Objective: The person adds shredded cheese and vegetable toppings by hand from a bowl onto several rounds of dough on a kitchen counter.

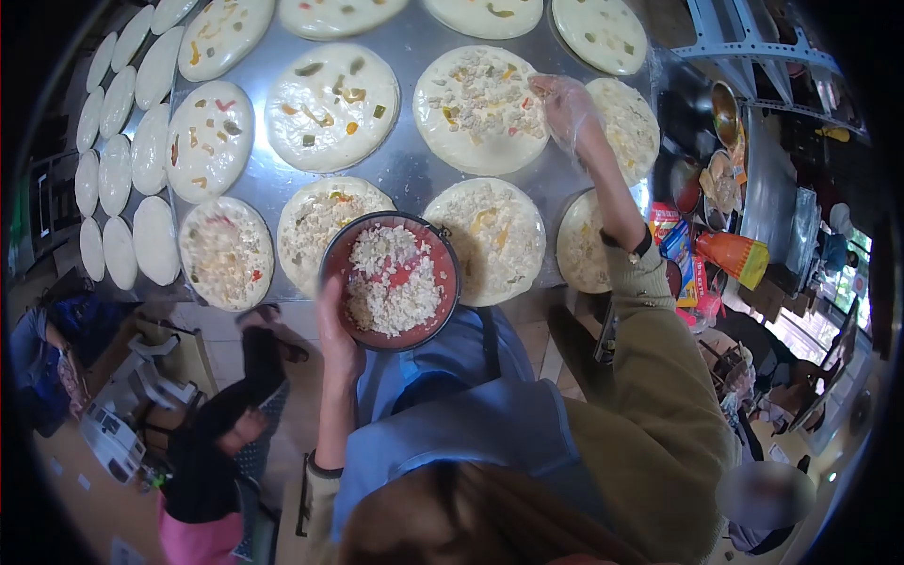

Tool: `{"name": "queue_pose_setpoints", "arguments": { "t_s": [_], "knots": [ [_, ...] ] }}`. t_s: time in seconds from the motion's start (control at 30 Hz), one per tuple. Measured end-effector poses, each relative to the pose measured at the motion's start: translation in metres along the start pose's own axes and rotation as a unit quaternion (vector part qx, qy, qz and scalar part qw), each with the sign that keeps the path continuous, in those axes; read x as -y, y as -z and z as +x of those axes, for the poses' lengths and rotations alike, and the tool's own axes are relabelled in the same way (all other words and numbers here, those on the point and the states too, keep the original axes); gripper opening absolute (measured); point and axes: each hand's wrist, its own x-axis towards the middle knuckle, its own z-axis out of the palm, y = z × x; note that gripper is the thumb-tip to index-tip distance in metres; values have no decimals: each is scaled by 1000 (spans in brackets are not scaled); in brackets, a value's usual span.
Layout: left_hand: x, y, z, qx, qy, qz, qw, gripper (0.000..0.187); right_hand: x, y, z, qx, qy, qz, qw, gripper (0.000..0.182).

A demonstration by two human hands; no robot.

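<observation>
My left hand (337, 330) grips the side of a reddish bowl (350, 256) with a dark rim. White crumbly topping (391, 315) lies inside, with bare red bottom showing in the middle. Wearing a clear plastic glove, my right hand (568, 108) is at the right edge of a round dough base (452, 151). Its fingers are bunched together over the crumbs there; whether they pinch any is hidden. That base carries crumbs and bits of coloured pepper. Below it lies another crumb-covered round (490, 245), and one more (626, 127) sits partly behind my wrist.
Several dough rounds with only pepper pieces, like this one (330, 108), share the metal table (414, 71). Plain rounds (155, 240) fill its left side. Right of the table stand metal bowls (724, 113) and colourful packages (732, 256). Another person (212, 461) is at lower left.
</observation>
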Motion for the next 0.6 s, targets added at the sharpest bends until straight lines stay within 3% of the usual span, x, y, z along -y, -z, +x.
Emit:
{"name": "queue_pose_setpoints", "arguments": {
  "t_s": [0.1, 0.2, 0.3, 0.4, 0.5, 0.6],
  "knots": [
    [2, 1, 1, 5, -9, 12, 1000, 49, -14, -12, 8, 5, -34, 21, 999, 18],
    [5, 2, 2, -1, -8, 10, 1000, 49, -14, -10, 11, -7, 11, 4, 1000, 19],
    [7, 0, 1, -18, -3, -20, 1000, 46, 1, -3, 13, 22, -56, -16, 998, 20],
    [8, 0, 2, -20, 6, -23, 1000, 46, -5, -5, 16, 2, -24, 58, 998, 20],
    [7, -3, 2, -8, 6, -23, 1000, 46, -13, -14, 31, -9, 38, -53, 998, 20],
    [2, -10, -1, -5, 3, -13, 1000, 47, -11, -16, 36, -16, 54, -10, 998, 19]
  ]
}}
